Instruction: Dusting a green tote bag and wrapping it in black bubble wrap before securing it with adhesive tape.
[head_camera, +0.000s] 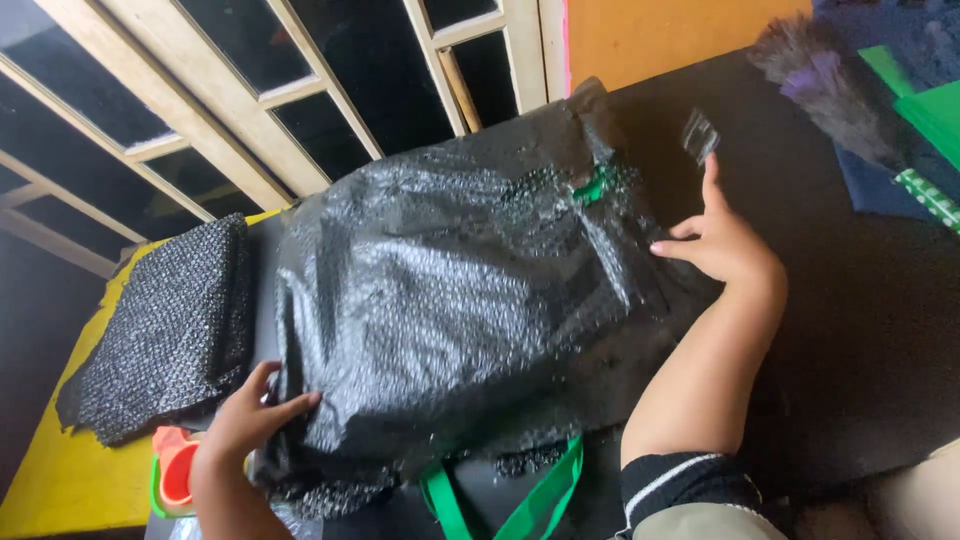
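A large bundle wrapped in black bubble wrap (450, 300) lies on the dark table top (860, 330). My left hand (250, 415) presses its lower left edge with fingers spread. At the bundle's right side rests my right hand (725, 240), and its raised finger touches a small strip of clear tape (700, 135). Green straps (500, 500) stick out from under the bundle's near edge, and a bit of green (592, 187) shows near its top.
A folded piece of black mesh (165, 330) lies left of the bundle on a yellow surface (60, 480). An orange and green tape dispenser (172, 470) sits by my left wrist. A feather duster (830, 90) and green items (935, 115) lie at the far right. A wooden window frame (240, 100) stands behind.
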